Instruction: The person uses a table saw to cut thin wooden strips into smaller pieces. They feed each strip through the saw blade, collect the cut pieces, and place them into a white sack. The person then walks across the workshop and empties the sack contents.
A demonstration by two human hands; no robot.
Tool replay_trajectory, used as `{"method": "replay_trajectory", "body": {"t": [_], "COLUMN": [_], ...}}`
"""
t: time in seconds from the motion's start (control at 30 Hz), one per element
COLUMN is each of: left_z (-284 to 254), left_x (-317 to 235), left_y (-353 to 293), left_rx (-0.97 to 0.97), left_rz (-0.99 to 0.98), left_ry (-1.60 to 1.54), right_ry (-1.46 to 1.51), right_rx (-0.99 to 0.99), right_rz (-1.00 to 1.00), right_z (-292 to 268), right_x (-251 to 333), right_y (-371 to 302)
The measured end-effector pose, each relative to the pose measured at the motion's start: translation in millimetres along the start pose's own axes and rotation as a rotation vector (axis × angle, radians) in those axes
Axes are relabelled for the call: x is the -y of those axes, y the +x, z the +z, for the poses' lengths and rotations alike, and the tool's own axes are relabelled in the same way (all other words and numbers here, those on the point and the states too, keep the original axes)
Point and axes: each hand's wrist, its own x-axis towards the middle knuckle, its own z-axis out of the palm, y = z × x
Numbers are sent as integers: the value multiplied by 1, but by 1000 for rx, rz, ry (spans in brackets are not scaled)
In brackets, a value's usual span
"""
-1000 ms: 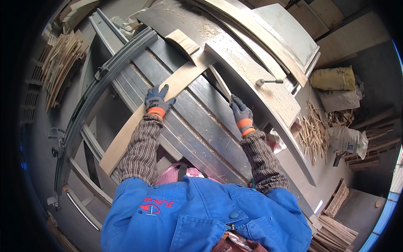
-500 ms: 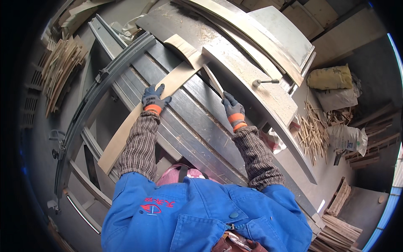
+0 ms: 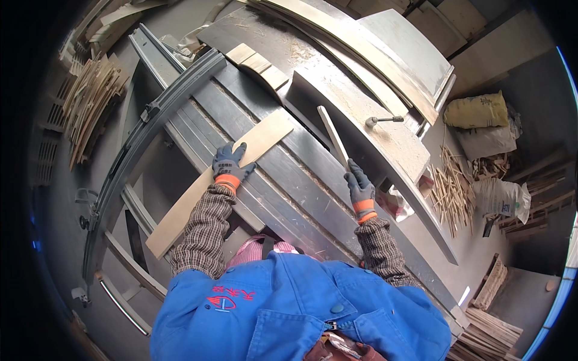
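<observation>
A long, pale wooden board (image 3: 265,139) lies slantwise across the slotted metal table of a table saw (image 3: 295,207), its near end jutting past the table's left edge. My left hand (image 3: 230,165), in a grey glove with an orange cuff, grips the board near its middle, fingers and thumb spread over its top. My right hand (image 3: 360,186), gloved alike, is closed around the lower end of a thin wooden stick (image 3: 331,133). That stick points away from me beside the metal fence (image 3: 361,150). A curved wooden guard (image 3: 259,65) covers the blade area; the blade itself is hidden.
Beyond the fence, a sawdust-covered surface carries a clamp handle (image 3: 382,120) and long boards (image 3: 355,54). A curved metal rail (image 3: 129,144) runs along the left. Wood strips (image 3: 93,108) are piled far left, thin sticks (image 3: 451,195) and sacks (image 3: 478,111) on the right.
The board has come back toward me, away from the curved guard, with my left hand on it. My right hand has moved right and nearer, bringing the stick along the fence.
</observation>
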Motion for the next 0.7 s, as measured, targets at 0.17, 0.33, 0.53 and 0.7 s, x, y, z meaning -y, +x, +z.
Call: {"method": "replay_trajectory", "body": {"t": [0.17,0.33,0.53,0.7], "left_z": [16,1,22,21], "left_x": [-69,-117,-30,-33], "left_y": [7,23,-17,-8], "left_rx": [-134,-165,-35,-122], "left_rz": [56,89,-8,22], "left_ry": [-18,61,115,-7], "right_ry": [-1,-13,160,76], "right_rx": [68,66,84,67], "right_rz": [90,43,230,186], "right_z": [-36,-29,-9,10], "right_x": [-33,-19,-8,-28], "right_y": [-81,-67,-26,7]}}
